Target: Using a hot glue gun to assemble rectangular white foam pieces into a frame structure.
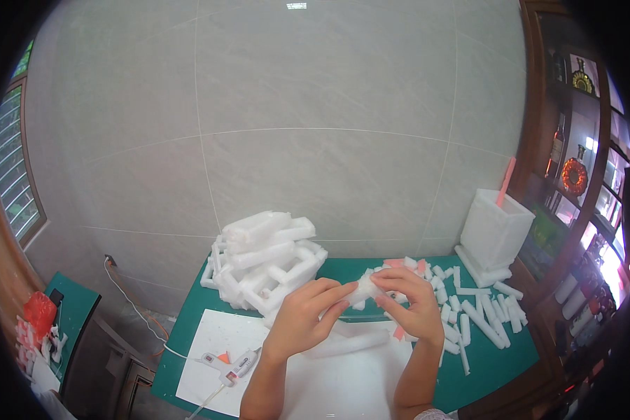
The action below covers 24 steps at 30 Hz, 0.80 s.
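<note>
My left hand (306, 313) and my right hand (414, 308) meet over the middle of the green table, fingers pinched on a small white foam piece (360, 289). Its exact shape is partly hidden by my fingers. Below them, a longer white foam strip (348, 344) lies across a white surface (350, 385) between my forearms. To the left, a white hot glue gun (229, 368) with an orange part rests on a white sheet (197, 348). Loose white foam sticks (484, 323) and a few pink pieces are scattered beyond and beside my right hand.
White foam frames (266, 260) are heaped at the back left of the green table (493, 381). At the back right stands a white foam box (493, 231) holding a pink strip (506, 182). A white cord (143, 318) runs leftward to the wall. A glass cabinet with bottles borders the right.
</note>
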Each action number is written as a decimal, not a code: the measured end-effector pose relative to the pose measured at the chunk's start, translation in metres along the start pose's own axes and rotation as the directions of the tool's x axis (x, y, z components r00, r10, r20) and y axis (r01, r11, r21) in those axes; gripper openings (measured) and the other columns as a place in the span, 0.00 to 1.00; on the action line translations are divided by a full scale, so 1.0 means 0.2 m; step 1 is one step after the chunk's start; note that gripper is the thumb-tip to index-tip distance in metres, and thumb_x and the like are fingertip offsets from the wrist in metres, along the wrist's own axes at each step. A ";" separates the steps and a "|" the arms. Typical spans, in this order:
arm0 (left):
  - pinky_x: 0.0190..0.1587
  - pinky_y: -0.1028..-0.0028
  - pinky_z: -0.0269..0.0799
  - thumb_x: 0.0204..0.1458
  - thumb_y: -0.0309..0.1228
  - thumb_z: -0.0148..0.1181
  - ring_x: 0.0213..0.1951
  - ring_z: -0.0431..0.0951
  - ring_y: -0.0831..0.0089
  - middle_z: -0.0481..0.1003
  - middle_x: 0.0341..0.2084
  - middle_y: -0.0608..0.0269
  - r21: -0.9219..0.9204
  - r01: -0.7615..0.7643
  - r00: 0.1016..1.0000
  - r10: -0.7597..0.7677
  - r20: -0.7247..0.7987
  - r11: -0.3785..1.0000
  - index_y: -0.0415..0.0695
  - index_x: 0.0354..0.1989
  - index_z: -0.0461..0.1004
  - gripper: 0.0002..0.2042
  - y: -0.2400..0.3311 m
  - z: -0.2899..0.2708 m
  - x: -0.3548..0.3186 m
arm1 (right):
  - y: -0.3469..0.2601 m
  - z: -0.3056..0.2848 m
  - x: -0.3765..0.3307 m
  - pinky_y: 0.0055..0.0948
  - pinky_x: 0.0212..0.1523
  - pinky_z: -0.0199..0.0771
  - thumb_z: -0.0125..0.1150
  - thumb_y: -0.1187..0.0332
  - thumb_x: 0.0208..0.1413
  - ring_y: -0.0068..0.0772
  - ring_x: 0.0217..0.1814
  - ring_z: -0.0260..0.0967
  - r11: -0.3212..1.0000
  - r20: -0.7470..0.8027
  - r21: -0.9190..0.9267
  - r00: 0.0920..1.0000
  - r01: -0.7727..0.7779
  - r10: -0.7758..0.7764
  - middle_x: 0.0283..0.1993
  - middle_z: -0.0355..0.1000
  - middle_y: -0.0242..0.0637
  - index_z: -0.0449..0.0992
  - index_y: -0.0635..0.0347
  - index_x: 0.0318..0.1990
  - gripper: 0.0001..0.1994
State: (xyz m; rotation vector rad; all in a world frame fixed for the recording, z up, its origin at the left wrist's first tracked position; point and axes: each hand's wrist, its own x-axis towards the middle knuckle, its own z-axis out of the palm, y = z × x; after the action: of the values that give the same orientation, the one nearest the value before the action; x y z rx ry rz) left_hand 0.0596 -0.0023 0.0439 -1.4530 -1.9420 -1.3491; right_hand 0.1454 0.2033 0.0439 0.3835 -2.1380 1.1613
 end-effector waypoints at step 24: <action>0.34 0.72 0.71 0.48 0.19 0.60 0.32 0.76 0.62 0.77 0.32 0.55 -0.051 -0.046 0.997 0.042 -0.065 0.998 0.38 0.43 0.78 0.13 -0.04 0.04 0.02 | 0.02 0.01 0.01 0.25 0.44 0.73 0.65 0.79 0.48 0.33 0.45 0.74 0.997 -0.010 -0.038 0.998 0.064 -0.064 0.48 0.76 0.43 0.80 0.65 0.46 0.15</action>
State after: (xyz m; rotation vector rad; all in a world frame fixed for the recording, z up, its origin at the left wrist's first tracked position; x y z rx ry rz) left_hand 0.0535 0.0066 0.0395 -1.4502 -1.8371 -1.4196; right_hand 0.1409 0.2047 0.0419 0.4242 -2.1190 1.0828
